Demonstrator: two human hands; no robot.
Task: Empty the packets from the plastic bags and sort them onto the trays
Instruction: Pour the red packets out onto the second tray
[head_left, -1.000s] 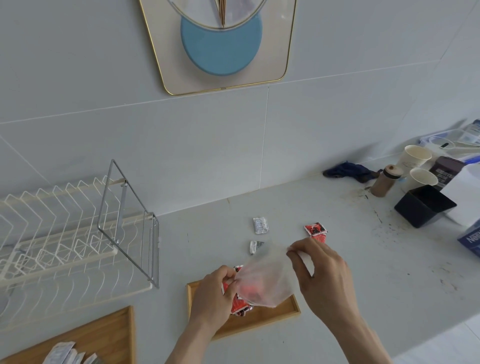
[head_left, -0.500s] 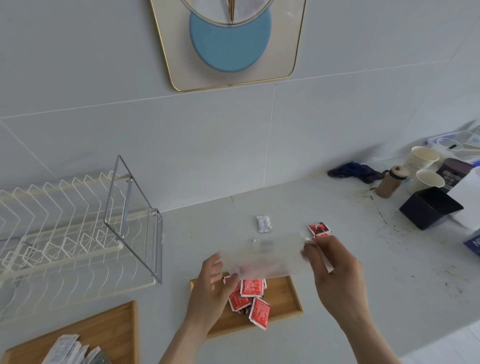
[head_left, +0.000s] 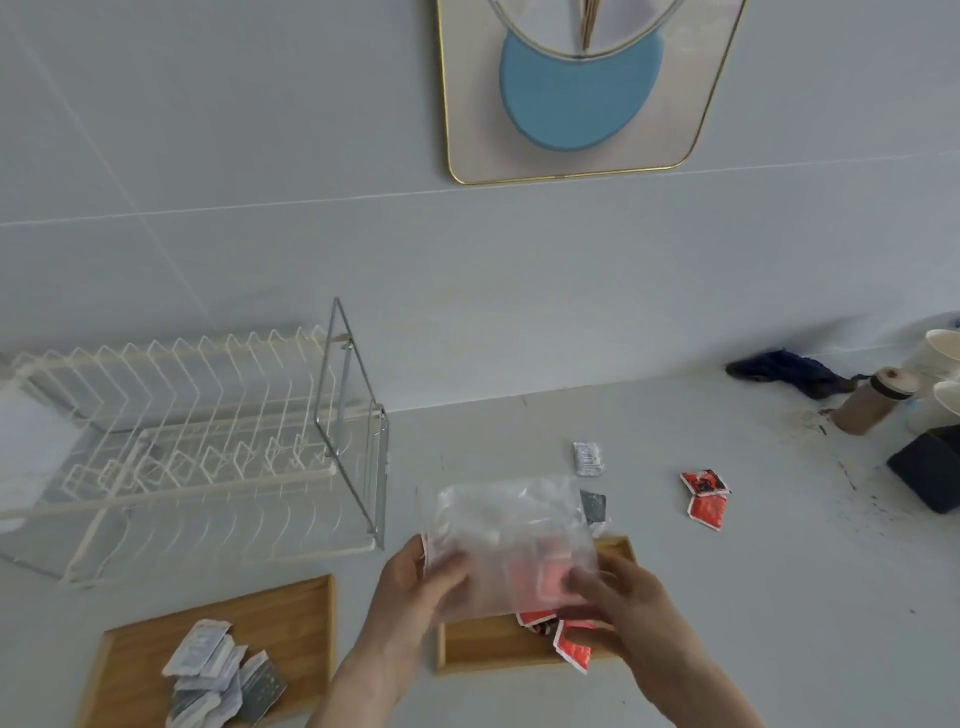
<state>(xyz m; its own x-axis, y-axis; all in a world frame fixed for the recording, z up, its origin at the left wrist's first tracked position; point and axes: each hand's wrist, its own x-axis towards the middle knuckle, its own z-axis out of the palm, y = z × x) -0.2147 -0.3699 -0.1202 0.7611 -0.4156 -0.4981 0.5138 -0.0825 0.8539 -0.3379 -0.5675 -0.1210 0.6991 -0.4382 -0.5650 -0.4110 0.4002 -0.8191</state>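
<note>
- Left tray (head_left: 135, 654): held white packets (head_left: 213, 670).
- My left grip (head_left: 415, 587): clamped on the plastic bag (head_left: 509, 540), left edge.
- My right grip (head_left: 618, 587): pinched its right edge; bag directly over right tray (head_left: 483, 644).
- Red packets (head_left: 705, 498): loose on counter (head_left: 779, 597), rightward, nearer my right hand.

A pale grey-white wall (head_left: 260, 156) of large tiles with thin joints rises behind a pale worktop (head_left: 779, 597). A gold-rimmed wall piece (head_left: 467, 104) with a blue disc (head_left: 576, 98) hangs high on the wall. At the left stands a white wire dish rack (head_left: 171, 441). At the far right, the worktop is stained with dark specks near a dark blue cloth (head_left: 789, 370), a brown bottle (head_left: 870, 402), paper cups (head_left: 935, 353) and a black container (head_left: 930, 467). The light is soft and even.
</note>
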